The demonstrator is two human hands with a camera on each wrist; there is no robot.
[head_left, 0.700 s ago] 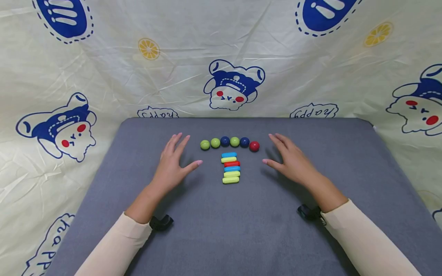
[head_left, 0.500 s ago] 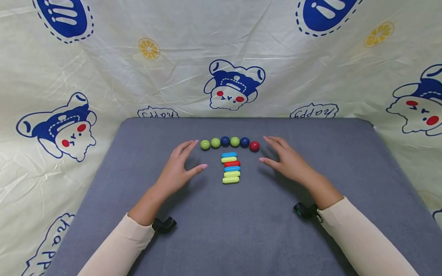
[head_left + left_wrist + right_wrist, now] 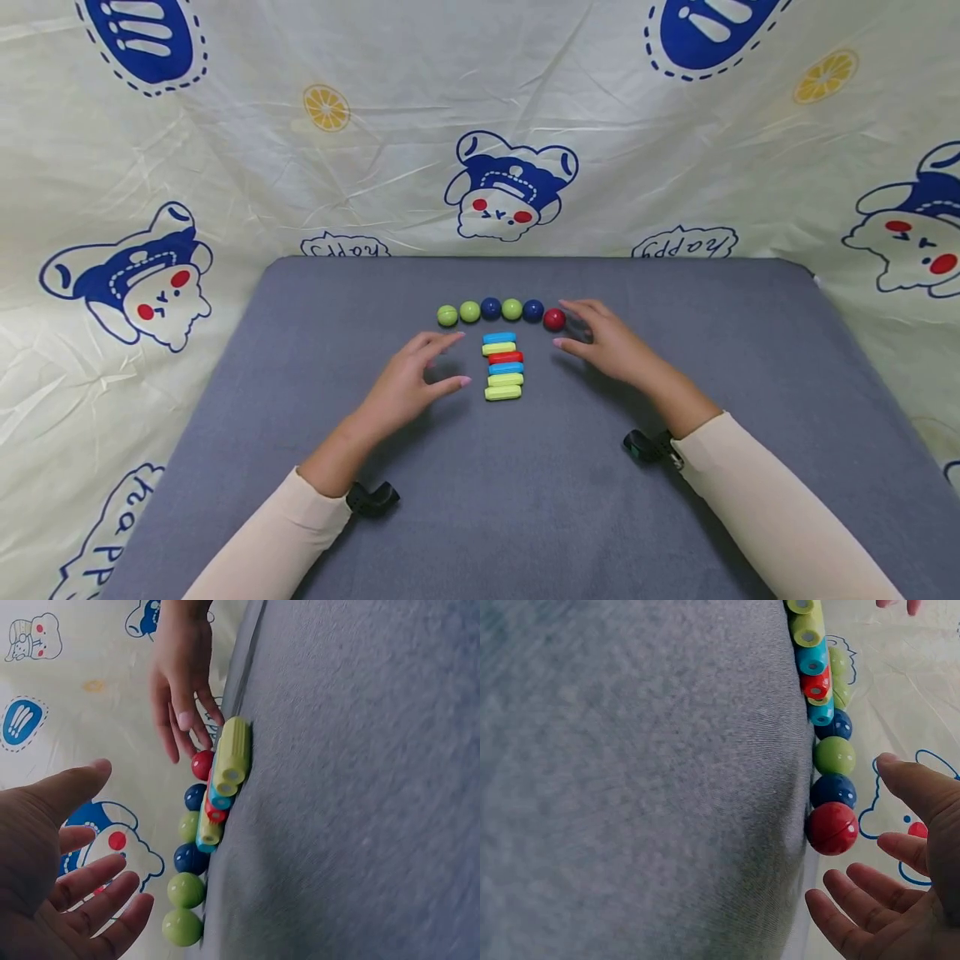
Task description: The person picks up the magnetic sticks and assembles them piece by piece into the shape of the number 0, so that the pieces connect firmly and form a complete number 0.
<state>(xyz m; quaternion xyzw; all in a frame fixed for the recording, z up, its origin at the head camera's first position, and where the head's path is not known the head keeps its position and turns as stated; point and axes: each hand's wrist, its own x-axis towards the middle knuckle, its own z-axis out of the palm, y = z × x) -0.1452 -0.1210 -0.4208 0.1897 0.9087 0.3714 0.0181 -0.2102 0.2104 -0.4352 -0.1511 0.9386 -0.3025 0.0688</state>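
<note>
Several shiny balls form a slightly curved row on the grey table, with a red ball [image 3: 554,319] at the right end and a green ball [image 3: 447,316] at the left end. In front of the row, short coloured rods are stacked in a column; a yellow rod [image 3: 503,392] lies nearest the person. Grey dots show on the rod ends in the right wrist view. My left hand [image 3: 405,383], fingers spread and holding nothing, hovers left of the rods. My right hand [image 3: 618,346] has its fingertips close beside the red ball, thumb apart from the fingers.
A grey cloth covers the table [image 3: 525,517], whose far edge meets a pale printed curtain [image 3: 390,167]. Black wrist cameras, including one on the left wrist [image 3: 373,500], sit below the hands near the sleeves.
My left hand has moved right and toward the person, from beside the balls to beside the rods. My right hand has moved left, up to the red ball. Balls and rods stay put.
</note>
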